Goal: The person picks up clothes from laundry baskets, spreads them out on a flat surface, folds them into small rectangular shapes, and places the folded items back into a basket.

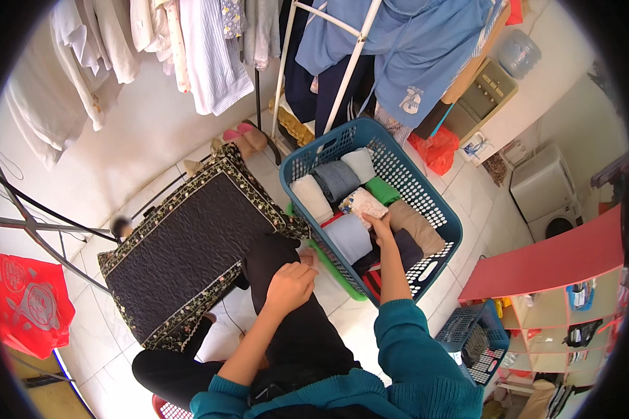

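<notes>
My right hand is inside a blue plastic laundry basket, with thumb and fingers on a rolled floral cloth. Around that roll lie a denim roll, a green cloth, a tan roll, a light blue roll, a cream roll and a white roll. Dark cloth sits under my right wrist. My left hand hovers over or rests on my black-trousered leg, fingers curled together, with nothing visible in it. Its palm side is hidden.
Left of the basket stands a low table with a black quilted cover. Clothes hang along the wall, and a white rack rises behind the basket. A second basket and pink shelves are at right; a red bag hangs left.
</notes>
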The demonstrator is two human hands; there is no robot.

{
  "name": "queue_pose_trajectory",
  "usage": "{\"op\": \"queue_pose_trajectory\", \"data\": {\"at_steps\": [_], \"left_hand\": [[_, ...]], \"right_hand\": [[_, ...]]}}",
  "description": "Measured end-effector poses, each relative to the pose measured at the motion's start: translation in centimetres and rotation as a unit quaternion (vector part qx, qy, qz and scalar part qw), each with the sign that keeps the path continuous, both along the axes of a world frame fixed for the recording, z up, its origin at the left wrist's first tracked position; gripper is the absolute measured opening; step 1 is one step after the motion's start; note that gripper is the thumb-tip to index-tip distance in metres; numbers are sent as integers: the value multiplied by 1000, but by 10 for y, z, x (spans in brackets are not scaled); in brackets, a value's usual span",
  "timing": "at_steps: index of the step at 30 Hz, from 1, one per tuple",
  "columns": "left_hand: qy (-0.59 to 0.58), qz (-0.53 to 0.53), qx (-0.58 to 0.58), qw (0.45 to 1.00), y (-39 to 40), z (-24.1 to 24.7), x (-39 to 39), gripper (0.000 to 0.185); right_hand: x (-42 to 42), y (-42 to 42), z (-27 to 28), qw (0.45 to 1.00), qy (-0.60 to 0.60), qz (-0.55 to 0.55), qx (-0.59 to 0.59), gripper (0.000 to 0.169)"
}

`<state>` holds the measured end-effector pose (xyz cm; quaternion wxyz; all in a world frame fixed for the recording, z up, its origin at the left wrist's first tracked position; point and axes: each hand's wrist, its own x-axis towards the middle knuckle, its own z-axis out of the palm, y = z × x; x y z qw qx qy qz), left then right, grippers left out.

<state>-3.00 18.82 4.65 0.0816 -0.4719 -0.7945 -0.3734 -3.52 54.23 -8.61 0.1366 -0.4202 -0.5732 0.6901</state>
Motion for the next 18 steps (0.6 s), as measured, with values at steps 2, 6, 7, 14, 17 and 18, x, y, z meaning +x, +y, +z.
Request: {"op": "queue_pose_trajectory", "data": {"at_steps": [2, 6, 7, 14, 17, 18], "left_hand": [[0, 3, -2, 1000, -1, -2, 0, 10], [-6, -18, 25, 1000, 8, 6, 2, 10], [-3, -18, 27, 999, 7, 5, 3, 10], [-6, -13, 24, 1000, 8, 3, 4, 10], [-5, -7, 2, 1000, 1, 3, 2, 11], [-6, -11, 3, 1000, 4, 4, 1, 11]], "right_hand": [[2, 1, -4, 999, -15, -7, 28, 99], [1, 32, -19, 977, -149, -99, 113, 98], [-4, 30, -15, 960, -213, -112, 144, 97], [-3, 36, 45, 892, -127, 347, 259, 107], [-6, 5, 65, 879, -205, 359, 238, 105], [-2, 9, 64, 882, -194, 364, 227, 108]]}}
